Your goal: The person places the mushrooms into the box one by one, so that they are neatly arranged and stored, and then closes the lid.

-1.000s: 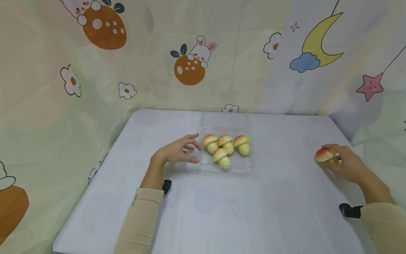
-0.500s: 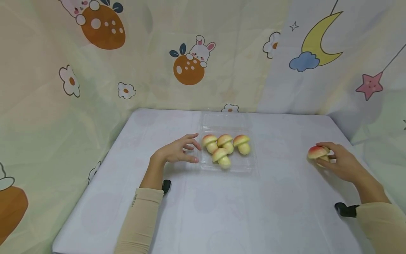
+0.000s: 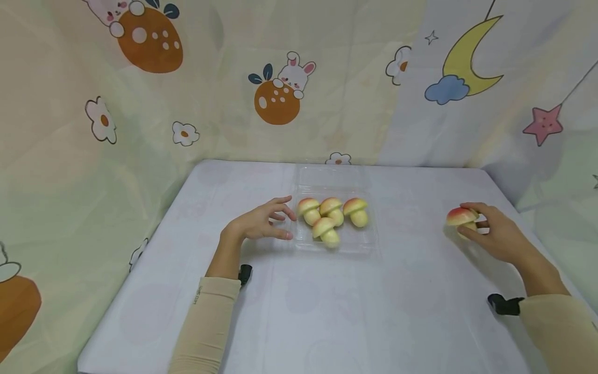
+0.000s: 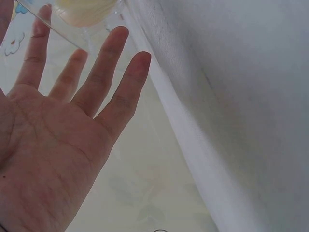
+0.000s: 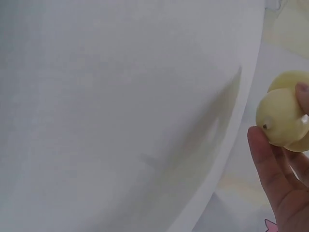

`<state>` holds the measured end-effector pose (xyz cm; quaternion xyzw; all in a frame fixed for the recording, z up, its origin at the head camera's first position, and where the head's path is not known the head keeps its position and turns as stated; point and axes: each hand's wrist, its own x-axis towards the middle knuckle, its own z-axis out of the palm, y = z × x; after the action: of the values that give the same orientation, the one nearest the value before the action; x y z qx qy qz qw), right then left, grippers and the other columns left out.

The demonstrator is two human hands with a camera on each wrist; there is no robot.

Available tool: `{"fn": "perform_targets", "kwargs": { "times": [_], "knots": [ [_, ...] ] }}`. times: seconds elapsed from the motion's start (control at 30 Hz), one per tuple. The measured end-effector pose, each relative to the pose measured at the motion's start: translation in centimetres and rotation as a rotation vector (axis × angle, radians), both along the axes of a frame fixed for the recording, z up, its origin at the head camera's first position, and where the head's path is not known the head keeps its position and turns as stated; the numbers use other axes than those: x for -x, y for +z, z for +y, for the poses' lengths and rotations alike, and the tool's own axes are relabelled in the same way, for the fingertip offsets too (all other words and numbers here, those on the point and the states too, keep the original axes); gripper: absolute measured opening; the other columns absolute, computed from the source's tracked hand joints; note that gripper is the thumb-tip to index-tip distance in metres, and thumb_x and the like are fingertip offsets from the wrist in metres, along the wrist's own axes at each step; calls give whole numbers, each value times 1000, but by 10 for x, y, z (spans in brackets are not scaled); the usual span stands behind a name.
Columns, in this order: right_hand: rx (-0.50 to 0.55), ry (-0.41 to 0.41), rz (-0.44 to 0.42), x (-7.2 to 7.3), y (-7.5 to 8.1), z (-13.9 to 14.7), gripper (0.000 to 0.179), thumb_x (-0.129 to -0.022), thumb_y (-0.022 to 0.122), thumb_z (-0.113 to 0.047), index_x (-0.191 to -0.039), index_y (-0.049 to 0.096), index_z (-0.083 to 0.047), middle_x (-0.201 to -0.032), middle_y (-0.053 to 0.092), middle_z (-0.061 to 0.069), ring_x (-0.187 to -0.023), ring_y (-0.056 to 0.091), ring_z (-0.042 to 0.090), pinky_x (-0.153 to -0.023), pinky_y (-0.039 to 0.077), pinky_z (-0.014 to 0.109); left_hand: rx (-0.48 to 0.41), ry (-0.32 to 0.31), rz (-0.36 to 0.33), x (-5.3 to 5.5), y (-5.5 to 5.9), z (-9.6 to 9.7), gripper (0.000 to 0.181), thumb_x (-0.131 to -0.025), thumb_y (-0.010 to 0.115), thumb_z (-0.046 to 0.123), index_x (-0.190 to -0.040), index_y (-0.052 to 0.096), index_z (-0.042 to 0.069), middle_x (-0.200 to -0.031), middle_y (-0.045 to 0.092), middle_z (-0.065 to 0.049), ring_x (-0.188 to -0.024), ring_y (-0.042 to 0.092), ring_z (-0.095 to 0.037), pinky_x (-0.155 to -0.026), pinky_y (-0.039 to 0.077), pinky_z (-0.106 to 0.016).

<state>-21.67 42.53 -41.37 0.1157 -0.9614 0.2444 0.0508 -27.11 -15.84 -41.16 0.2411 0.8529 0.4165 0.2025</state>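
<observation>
My right hand (image 3: pixel 500 234) holds a toy mushroom (image 3: pixel 461 218) with a red-and-yellow cap between thumb and fingers, at the right side of the table. In the right wrist view the pale stem end of this mushroom (image 5: pixel 277 113) faces the camera, with a small dark hole in it. Several similar mushrooms (image 3: pixel 357 213) lie in an open clear plastic box (image 3: pixel 357 246) in the middle of the table. At the box's left edge is my left hand (image 3: pixel 261 221), fingers spread and holding nothing; whether it touches the box I cannot tell.
The box's transparent lid (image 3: pixel 333 176) lies folded back toward the far edge of the white-covered table (image 3: pixel 289 311). Behind and at the sides hangs a printed cloth (image 3: pixel 224 78). Each sleeve has a black wrist camera (image 3: pixel 504 304) at its cuff.
My right hand has carried the mushroom leftward from the table's right edge and slightly up. The left hand, the box and the mushrooms in it stay in place.
</observation>
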Motion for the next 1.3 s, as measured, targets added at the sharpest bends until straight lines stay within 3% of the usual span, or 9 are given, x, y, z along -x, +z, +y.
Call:
{"fn": "perform_targets", "kwargs": {
  "times": [0.27,0.43,0.53,0.67,1.03,1.3],
  "knots": [
    [102,8,85,2,4,-15,61,-96,74,-16,-147,46,1,-132,47,33,-102,59,59,-67,40,-2,-8,-5,-2,-2,0,-2,53,-85,86,37,-128,66,14,-172,15,5,-143,46,-35,-115,42,-52],
    [135,9,125,4,2,-28,62,-94,76,-14,-147,47,0,-134,48,32,-100,61,54,-69,40,-3,-12,-8,-3,-2,-2,-2,53,-85,86,36,-127,66,13,-172,14,3,-143,45,-36,-116,42,-52],
    [167,5,150,6,2,-36,63,-92,78,-13,-147,49,-3,-134,51,27,-98,66,22,-71,42,-3,-14,-5,-6,-2,-2,-1,52,-85,87,36,-127,66,13,-172,14,3,-143,45,-36,-116,41,-53],
    [216,4,177,8,3,-45,62,-90,80,-10,-146,52,-6,-134,54,19,-92,51,-15,-73,44,-3,-18,-3,-12,-4,0,0,52,-85,87,35,-127,66,12,-172,15,5,-144,45,-36,-116,41,-53],
    [354,30,171,16,-2,-71,62,-92,78,-8,-148,52,-11,-132,53,-1,-96,57,-10,-76,50,3,-9,-2,-4,-3,3,-1,53,-85,86,35,-128,66,13,-172,15,5,-144,45,-35,-116,42,-53],
    [404,66,183,23,-7,-84,62,-90,78,-4,-146,52,-7,-131,56,-5,-97,61,-6,-77,52,5,-13,-8,-1,-1,1,0,54,-84,87,38,-128,65,14,-172,15,7,-144,45,-36,-116,41,-53]
  ]
}}
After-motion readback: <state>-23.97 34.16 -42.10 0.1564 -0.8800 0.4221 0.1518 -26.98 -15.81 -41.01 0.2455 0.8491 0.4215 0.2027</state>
